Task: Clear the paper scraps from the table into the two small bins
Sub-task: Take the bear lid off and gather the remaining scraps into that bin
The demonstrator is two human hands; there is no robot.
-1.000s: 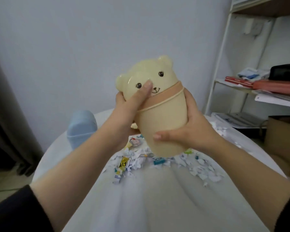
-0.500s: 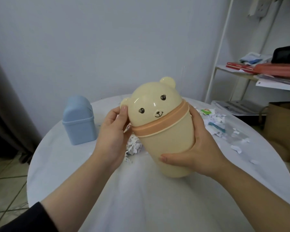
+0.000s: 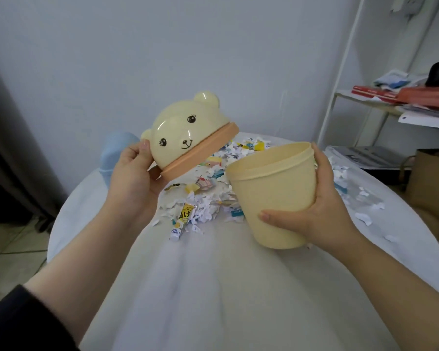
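Off comes the bear lid: your left hand grips it, fingers curled; your right hand wraps its fingers round the open yellow bin, over paper scraps at bench centre.

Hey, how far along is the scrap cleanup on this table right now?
Done: the bear lid is off the yellow bin. In hand: the left hand holds the lid, the right hand grips the open bin above the table. Left: the paper scraps lie piled and scattered on the table; the blue bin sits untouched behind the left hand.
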